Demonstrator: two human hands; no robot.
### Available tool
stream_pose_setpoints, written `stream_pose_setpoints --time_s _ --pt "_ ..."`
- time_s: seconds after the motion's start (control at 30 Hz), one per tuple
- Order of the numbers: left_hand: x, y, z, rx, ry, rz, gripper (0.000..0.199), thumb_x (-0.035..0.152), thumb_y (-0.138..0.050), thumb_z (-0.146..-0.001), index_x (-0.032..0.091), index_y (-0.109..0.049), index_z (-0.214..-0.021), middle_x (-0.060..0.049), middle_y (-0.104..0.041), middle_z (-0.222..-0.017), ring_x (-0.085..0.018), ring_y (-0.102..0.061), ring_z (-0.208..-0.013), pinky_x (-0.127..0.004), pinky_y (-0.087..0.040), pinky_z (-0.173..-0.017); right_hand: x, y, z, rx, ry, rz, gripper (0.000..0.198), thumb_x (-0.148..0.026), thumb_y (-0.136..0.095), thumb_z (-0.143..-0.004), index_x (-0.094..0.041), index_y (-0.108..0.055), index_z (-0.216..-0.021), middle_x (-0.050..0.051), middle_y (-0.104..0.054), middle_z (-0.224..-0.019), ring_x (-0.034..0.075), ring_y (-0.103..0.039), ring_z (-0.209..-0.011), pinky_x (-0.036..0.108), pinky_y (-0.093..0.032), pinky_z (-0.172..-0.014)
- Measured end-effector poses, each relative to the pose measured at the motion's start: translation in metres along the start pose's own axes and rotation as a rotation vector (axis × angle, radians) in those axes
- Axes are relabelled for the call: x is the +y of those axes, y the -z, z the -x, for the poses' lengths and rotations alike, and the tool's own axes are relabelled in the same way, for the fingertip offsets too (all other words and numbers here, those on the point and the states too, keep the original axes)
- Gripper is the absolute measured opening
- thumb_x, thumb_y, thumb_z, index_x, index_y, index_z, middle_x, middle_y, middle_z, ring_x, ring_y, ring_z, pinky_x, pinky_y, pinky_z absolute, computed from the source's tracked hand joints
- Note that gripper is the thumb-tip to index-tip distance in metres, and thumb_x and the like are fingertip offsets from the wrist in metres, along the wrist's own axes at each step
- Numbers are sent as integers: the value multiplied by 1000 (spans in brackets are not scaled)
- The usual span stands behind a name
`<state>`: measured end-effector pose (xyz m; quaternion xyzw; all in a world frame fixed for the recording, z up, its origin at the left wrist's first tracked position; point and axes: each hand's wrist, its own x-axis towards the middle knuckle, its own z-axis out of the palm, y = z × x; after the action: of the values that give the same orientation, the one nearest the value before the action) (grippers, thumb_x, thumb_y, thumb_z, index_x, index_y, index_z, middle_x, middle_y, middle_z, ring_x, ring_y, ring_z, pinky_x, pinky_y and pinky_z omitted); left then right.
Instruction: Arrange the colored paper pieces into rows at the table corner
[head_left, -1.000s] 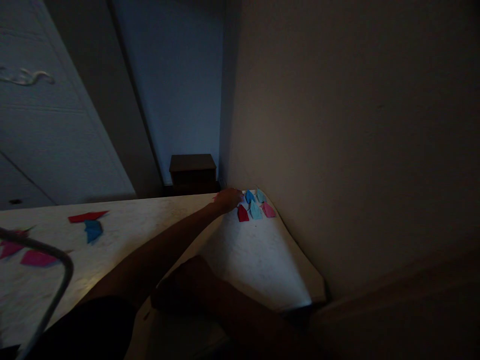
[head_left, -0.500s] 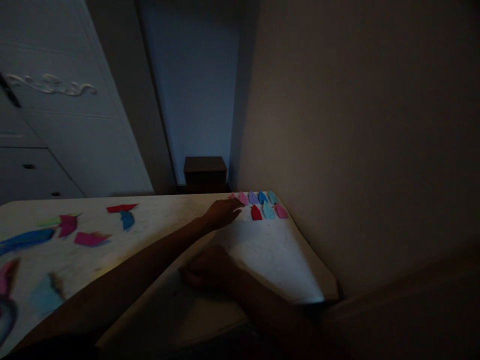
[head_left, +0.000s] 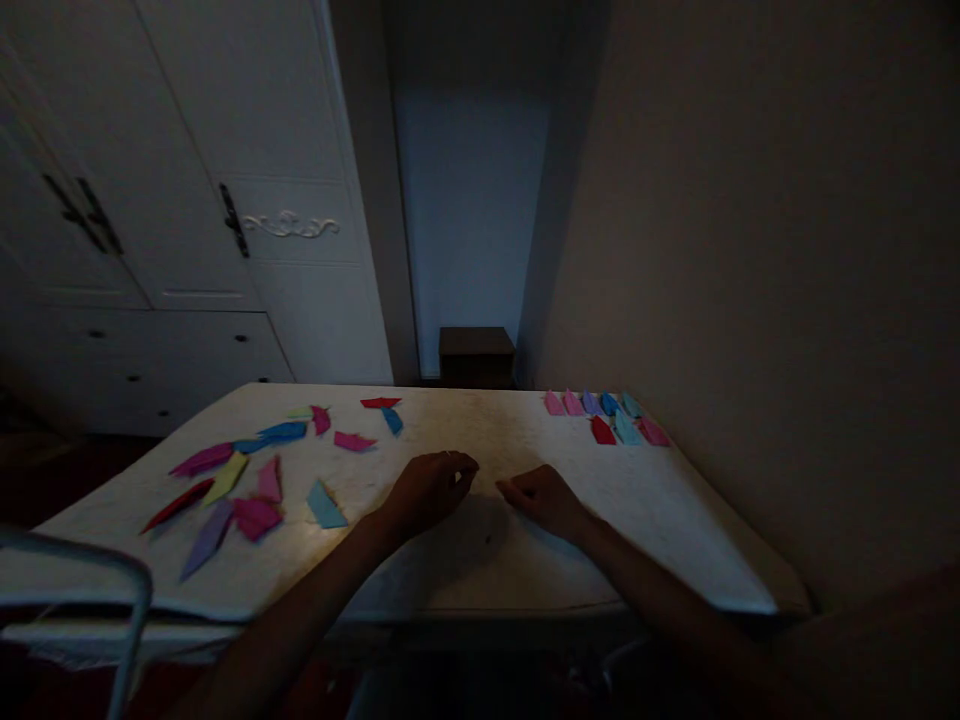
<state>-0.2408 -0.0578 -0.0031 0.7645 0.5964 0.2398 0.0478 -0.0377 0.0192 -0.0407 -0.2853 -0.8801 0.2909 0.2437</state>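
Observation:
My left hand (head_left: 435, 487) hovers over the middle of the table, thumb and fingertips curled together with nothing visible in them. Facing it, my right hand (head_left: 546, 500) is closed with its fingers folded in, and no object shows there. A short gap separates the two hands. Nearest to the left hand lies a light blue folded paper piece (head_left: 326, 504). Beyond the right hand, boat-like folded papers stand in two rows at the far right corner, among them a red one (head_left: 602, 430), a light teal one (head_left: 627, 429) and a pink one (head_left: 553, 402).
Several more folded papers are scattered on the left of the white table (head_left: 465, 580), including a yellow one (head_left: 226, 478) and a purple one (head_left: 208, 540). A curved metal rail (head_left: 142, 590) rises at the lower left. A wall (head_left: 750, 300) borders the right side.
My left hand has drawn back from the paper rows to the table's middle. My right hand now sits opposite it. The view has swung left, showing more scattered papers.

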Motion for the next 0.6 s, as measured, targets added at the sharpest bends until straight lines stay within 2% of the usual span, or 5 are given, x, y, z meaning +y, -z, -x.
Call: stream_pose_setpoints --time_s 0.17,0.3,0.43,0.6 --pt "-28 7 52 109 126 126 19 21 -52 -86 20 -69 -95 -2 -74 -85 -13 -64 -67 -25 -48 -67 -4 0 -2 53 -79 -4 57 -62 -37 -87 -22 -23 -48 -3 -25 -47 9 -26 -44 26 -18 -45" --pt "-34 6 80 181 177 249 18 20 -52 -85 20 -69 -90 -3 -73 -82 -14 -65 -71 -24 -47 -69 -5 -1 -9 58 -174 -17 57 -63 -38 -84 -23 -29 -45 -3 -30 -43 11 -30 -41 27 -21 -43" --pt "-29 6 92 190 210 426 18 22 -53 -84 19 -70 -88 -4 -72 -82 -15 -64 -73 -25 -46 -69 -12 -7 -29 51 -200 -48 57 -61 -39 -84 -23 -38 -42 -3 -37 -39 11 -35 -40 26 -29 -46" --pt "-30 10 93 271 345 768 15 24 -58 -78 16 -70 -81 -4 -71 -79 -14 -62 -70 -24 -45 -64 -37 -32 -77 0 -156 -70 60 -63 -39 -85 -22 -40 -41 -3 -38 -37 10 -35 -38 26 -29 -45"
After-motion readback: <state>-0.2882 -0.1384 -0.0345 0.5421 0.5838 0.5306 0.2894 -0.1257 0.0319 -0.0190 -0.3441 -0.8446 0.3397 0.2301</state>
